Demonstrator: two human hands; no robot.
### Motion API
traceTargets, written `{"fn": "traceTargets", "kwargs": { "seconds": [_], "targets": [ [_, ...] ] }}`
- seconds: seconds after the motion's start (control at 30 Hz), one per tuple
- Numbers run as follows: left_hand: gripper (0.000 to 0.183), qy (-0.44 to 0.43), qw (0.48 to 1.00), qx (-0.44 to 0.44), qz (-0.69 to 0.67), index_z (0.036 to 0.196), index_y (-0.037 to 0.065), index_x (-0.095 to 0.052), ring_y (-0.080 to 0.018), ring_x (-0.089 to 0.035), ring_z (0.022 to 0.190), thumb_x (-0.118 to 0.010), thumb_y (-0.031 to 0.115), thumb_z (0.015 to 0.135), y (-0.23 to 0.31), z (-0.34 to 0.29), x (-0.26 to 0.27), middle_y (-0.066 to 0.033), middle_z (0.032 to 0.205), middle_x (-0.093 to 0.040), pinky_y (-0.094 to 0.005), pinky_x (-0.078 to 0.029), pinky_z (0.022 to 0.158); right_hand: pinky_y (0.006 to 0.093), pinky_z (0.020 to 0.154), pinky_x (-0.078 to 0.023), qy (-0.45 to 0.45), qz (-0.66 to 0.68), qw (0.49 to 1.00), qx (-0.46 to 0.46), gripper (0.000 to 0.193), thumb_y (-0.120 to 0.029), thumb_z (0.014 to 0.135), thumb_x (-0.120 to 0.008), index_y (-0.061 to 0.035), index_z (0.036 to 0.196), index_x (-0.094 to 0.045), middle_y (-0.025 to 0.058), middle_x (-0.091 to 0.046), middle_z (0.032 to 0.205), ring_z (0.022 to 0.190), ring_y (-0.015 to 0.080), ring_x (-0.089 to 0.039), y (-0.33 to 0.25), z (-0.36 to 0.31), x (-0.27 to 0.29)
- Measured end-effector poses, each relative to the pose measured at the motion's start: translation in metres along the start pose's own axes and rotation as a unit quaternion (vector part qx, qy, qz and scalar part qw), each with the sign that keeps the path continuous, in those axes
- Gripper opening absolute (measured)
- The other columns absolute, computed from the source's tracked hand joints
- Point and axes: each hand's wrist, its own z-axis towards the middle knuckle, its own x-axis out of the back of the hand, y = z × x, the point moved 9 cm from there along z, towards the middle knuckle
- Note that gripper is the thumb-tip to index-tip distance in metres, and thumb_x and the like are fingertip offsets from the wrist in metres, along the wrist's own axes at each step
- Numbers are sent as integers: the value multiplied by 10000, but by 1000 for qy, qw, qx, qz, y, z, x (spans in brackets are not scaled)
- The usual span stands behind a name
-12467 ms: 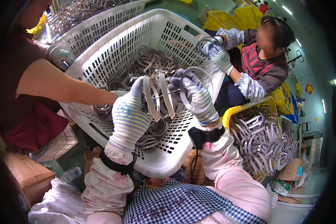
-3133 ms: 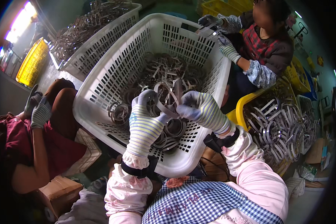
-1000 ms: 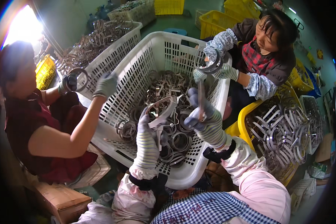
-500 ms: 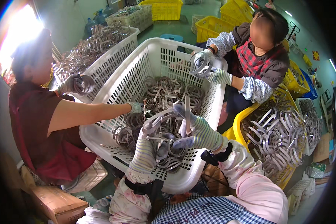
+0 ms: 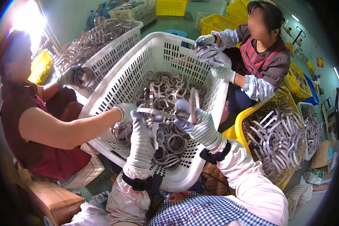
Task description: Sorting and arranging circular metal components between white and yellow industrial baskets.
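A large white slotted basket (image 5: 118, 88) stands before me, with many grey metal band clamps (image 5: 176, 144) heaped inside. Above the heap, my left hand (image 5: 140, 141), in a striped glove, is closed on a metal band clamp (image 5: 154, 112); its curved strip points toward my right hand. A gloved right hand of mine (image 5: 204, 130) grips another curved metal band (image 5: 194, 103), which stands up from between thumb and fingers. The two hands are apart. Whether the two bands are joined is hard to make out.
At left a person's gloved hand (image 5: 126, 111) reaches into the basket beside my left hand; their other holds ring clamps (image 5: 84, 77). Across at right, another person holds clamps (image 5: 207, 52). A yellow crate (image 5: 239, 126) of clamps stands at my right, a cardboard box (image 5: 54, 201) at lower left.
My hands have moved apart, and the bolt piece that spanned them is now beside my left hand only. The left person's reaching hand has shifted nearer; the person opposite has tilted their clamps.
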Motion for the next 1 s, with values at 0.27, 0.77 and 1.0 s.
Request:
{"fn": "traceTargets", "kwargs": {
  "seconds": [0.27,0.77,1.0],
  "targets": [
    [604,-15,949,-269,166,1507,253,-260,-71,-506,826,-558,91,1008,10,-12,-13,-31,1202,-467,-210,-480,646,258,853,-508,-92,-32,993,66,734,-286,819,-819,-5,1419,-501,64,-672,1225,929,82,-638,-15,-7,-20],
    [508,-64,938,-243,240,1481,86,-361,-165,-628,1083,-544,78,1008,34,-23,-12,-106,1357,-556,-290,-546,888,239,855,-519,-128,302,931,-162,485,-64,942,-678,-38,1396,-508,40,-653,1144,1007,83,-613,-1,-2,-14],
    [549,-93,960,-216,155,1498,98,-347,-181,-585,1189,-583,99,1002,27,-27,-25,-121,1357,-573,-305,-522,932,230,883,-500,-102,254,957,-100,571,-92,869,-777,-39,1377,-521,7,-629,1139,1031,70,-583,7,-2,-11]
  ]
}}
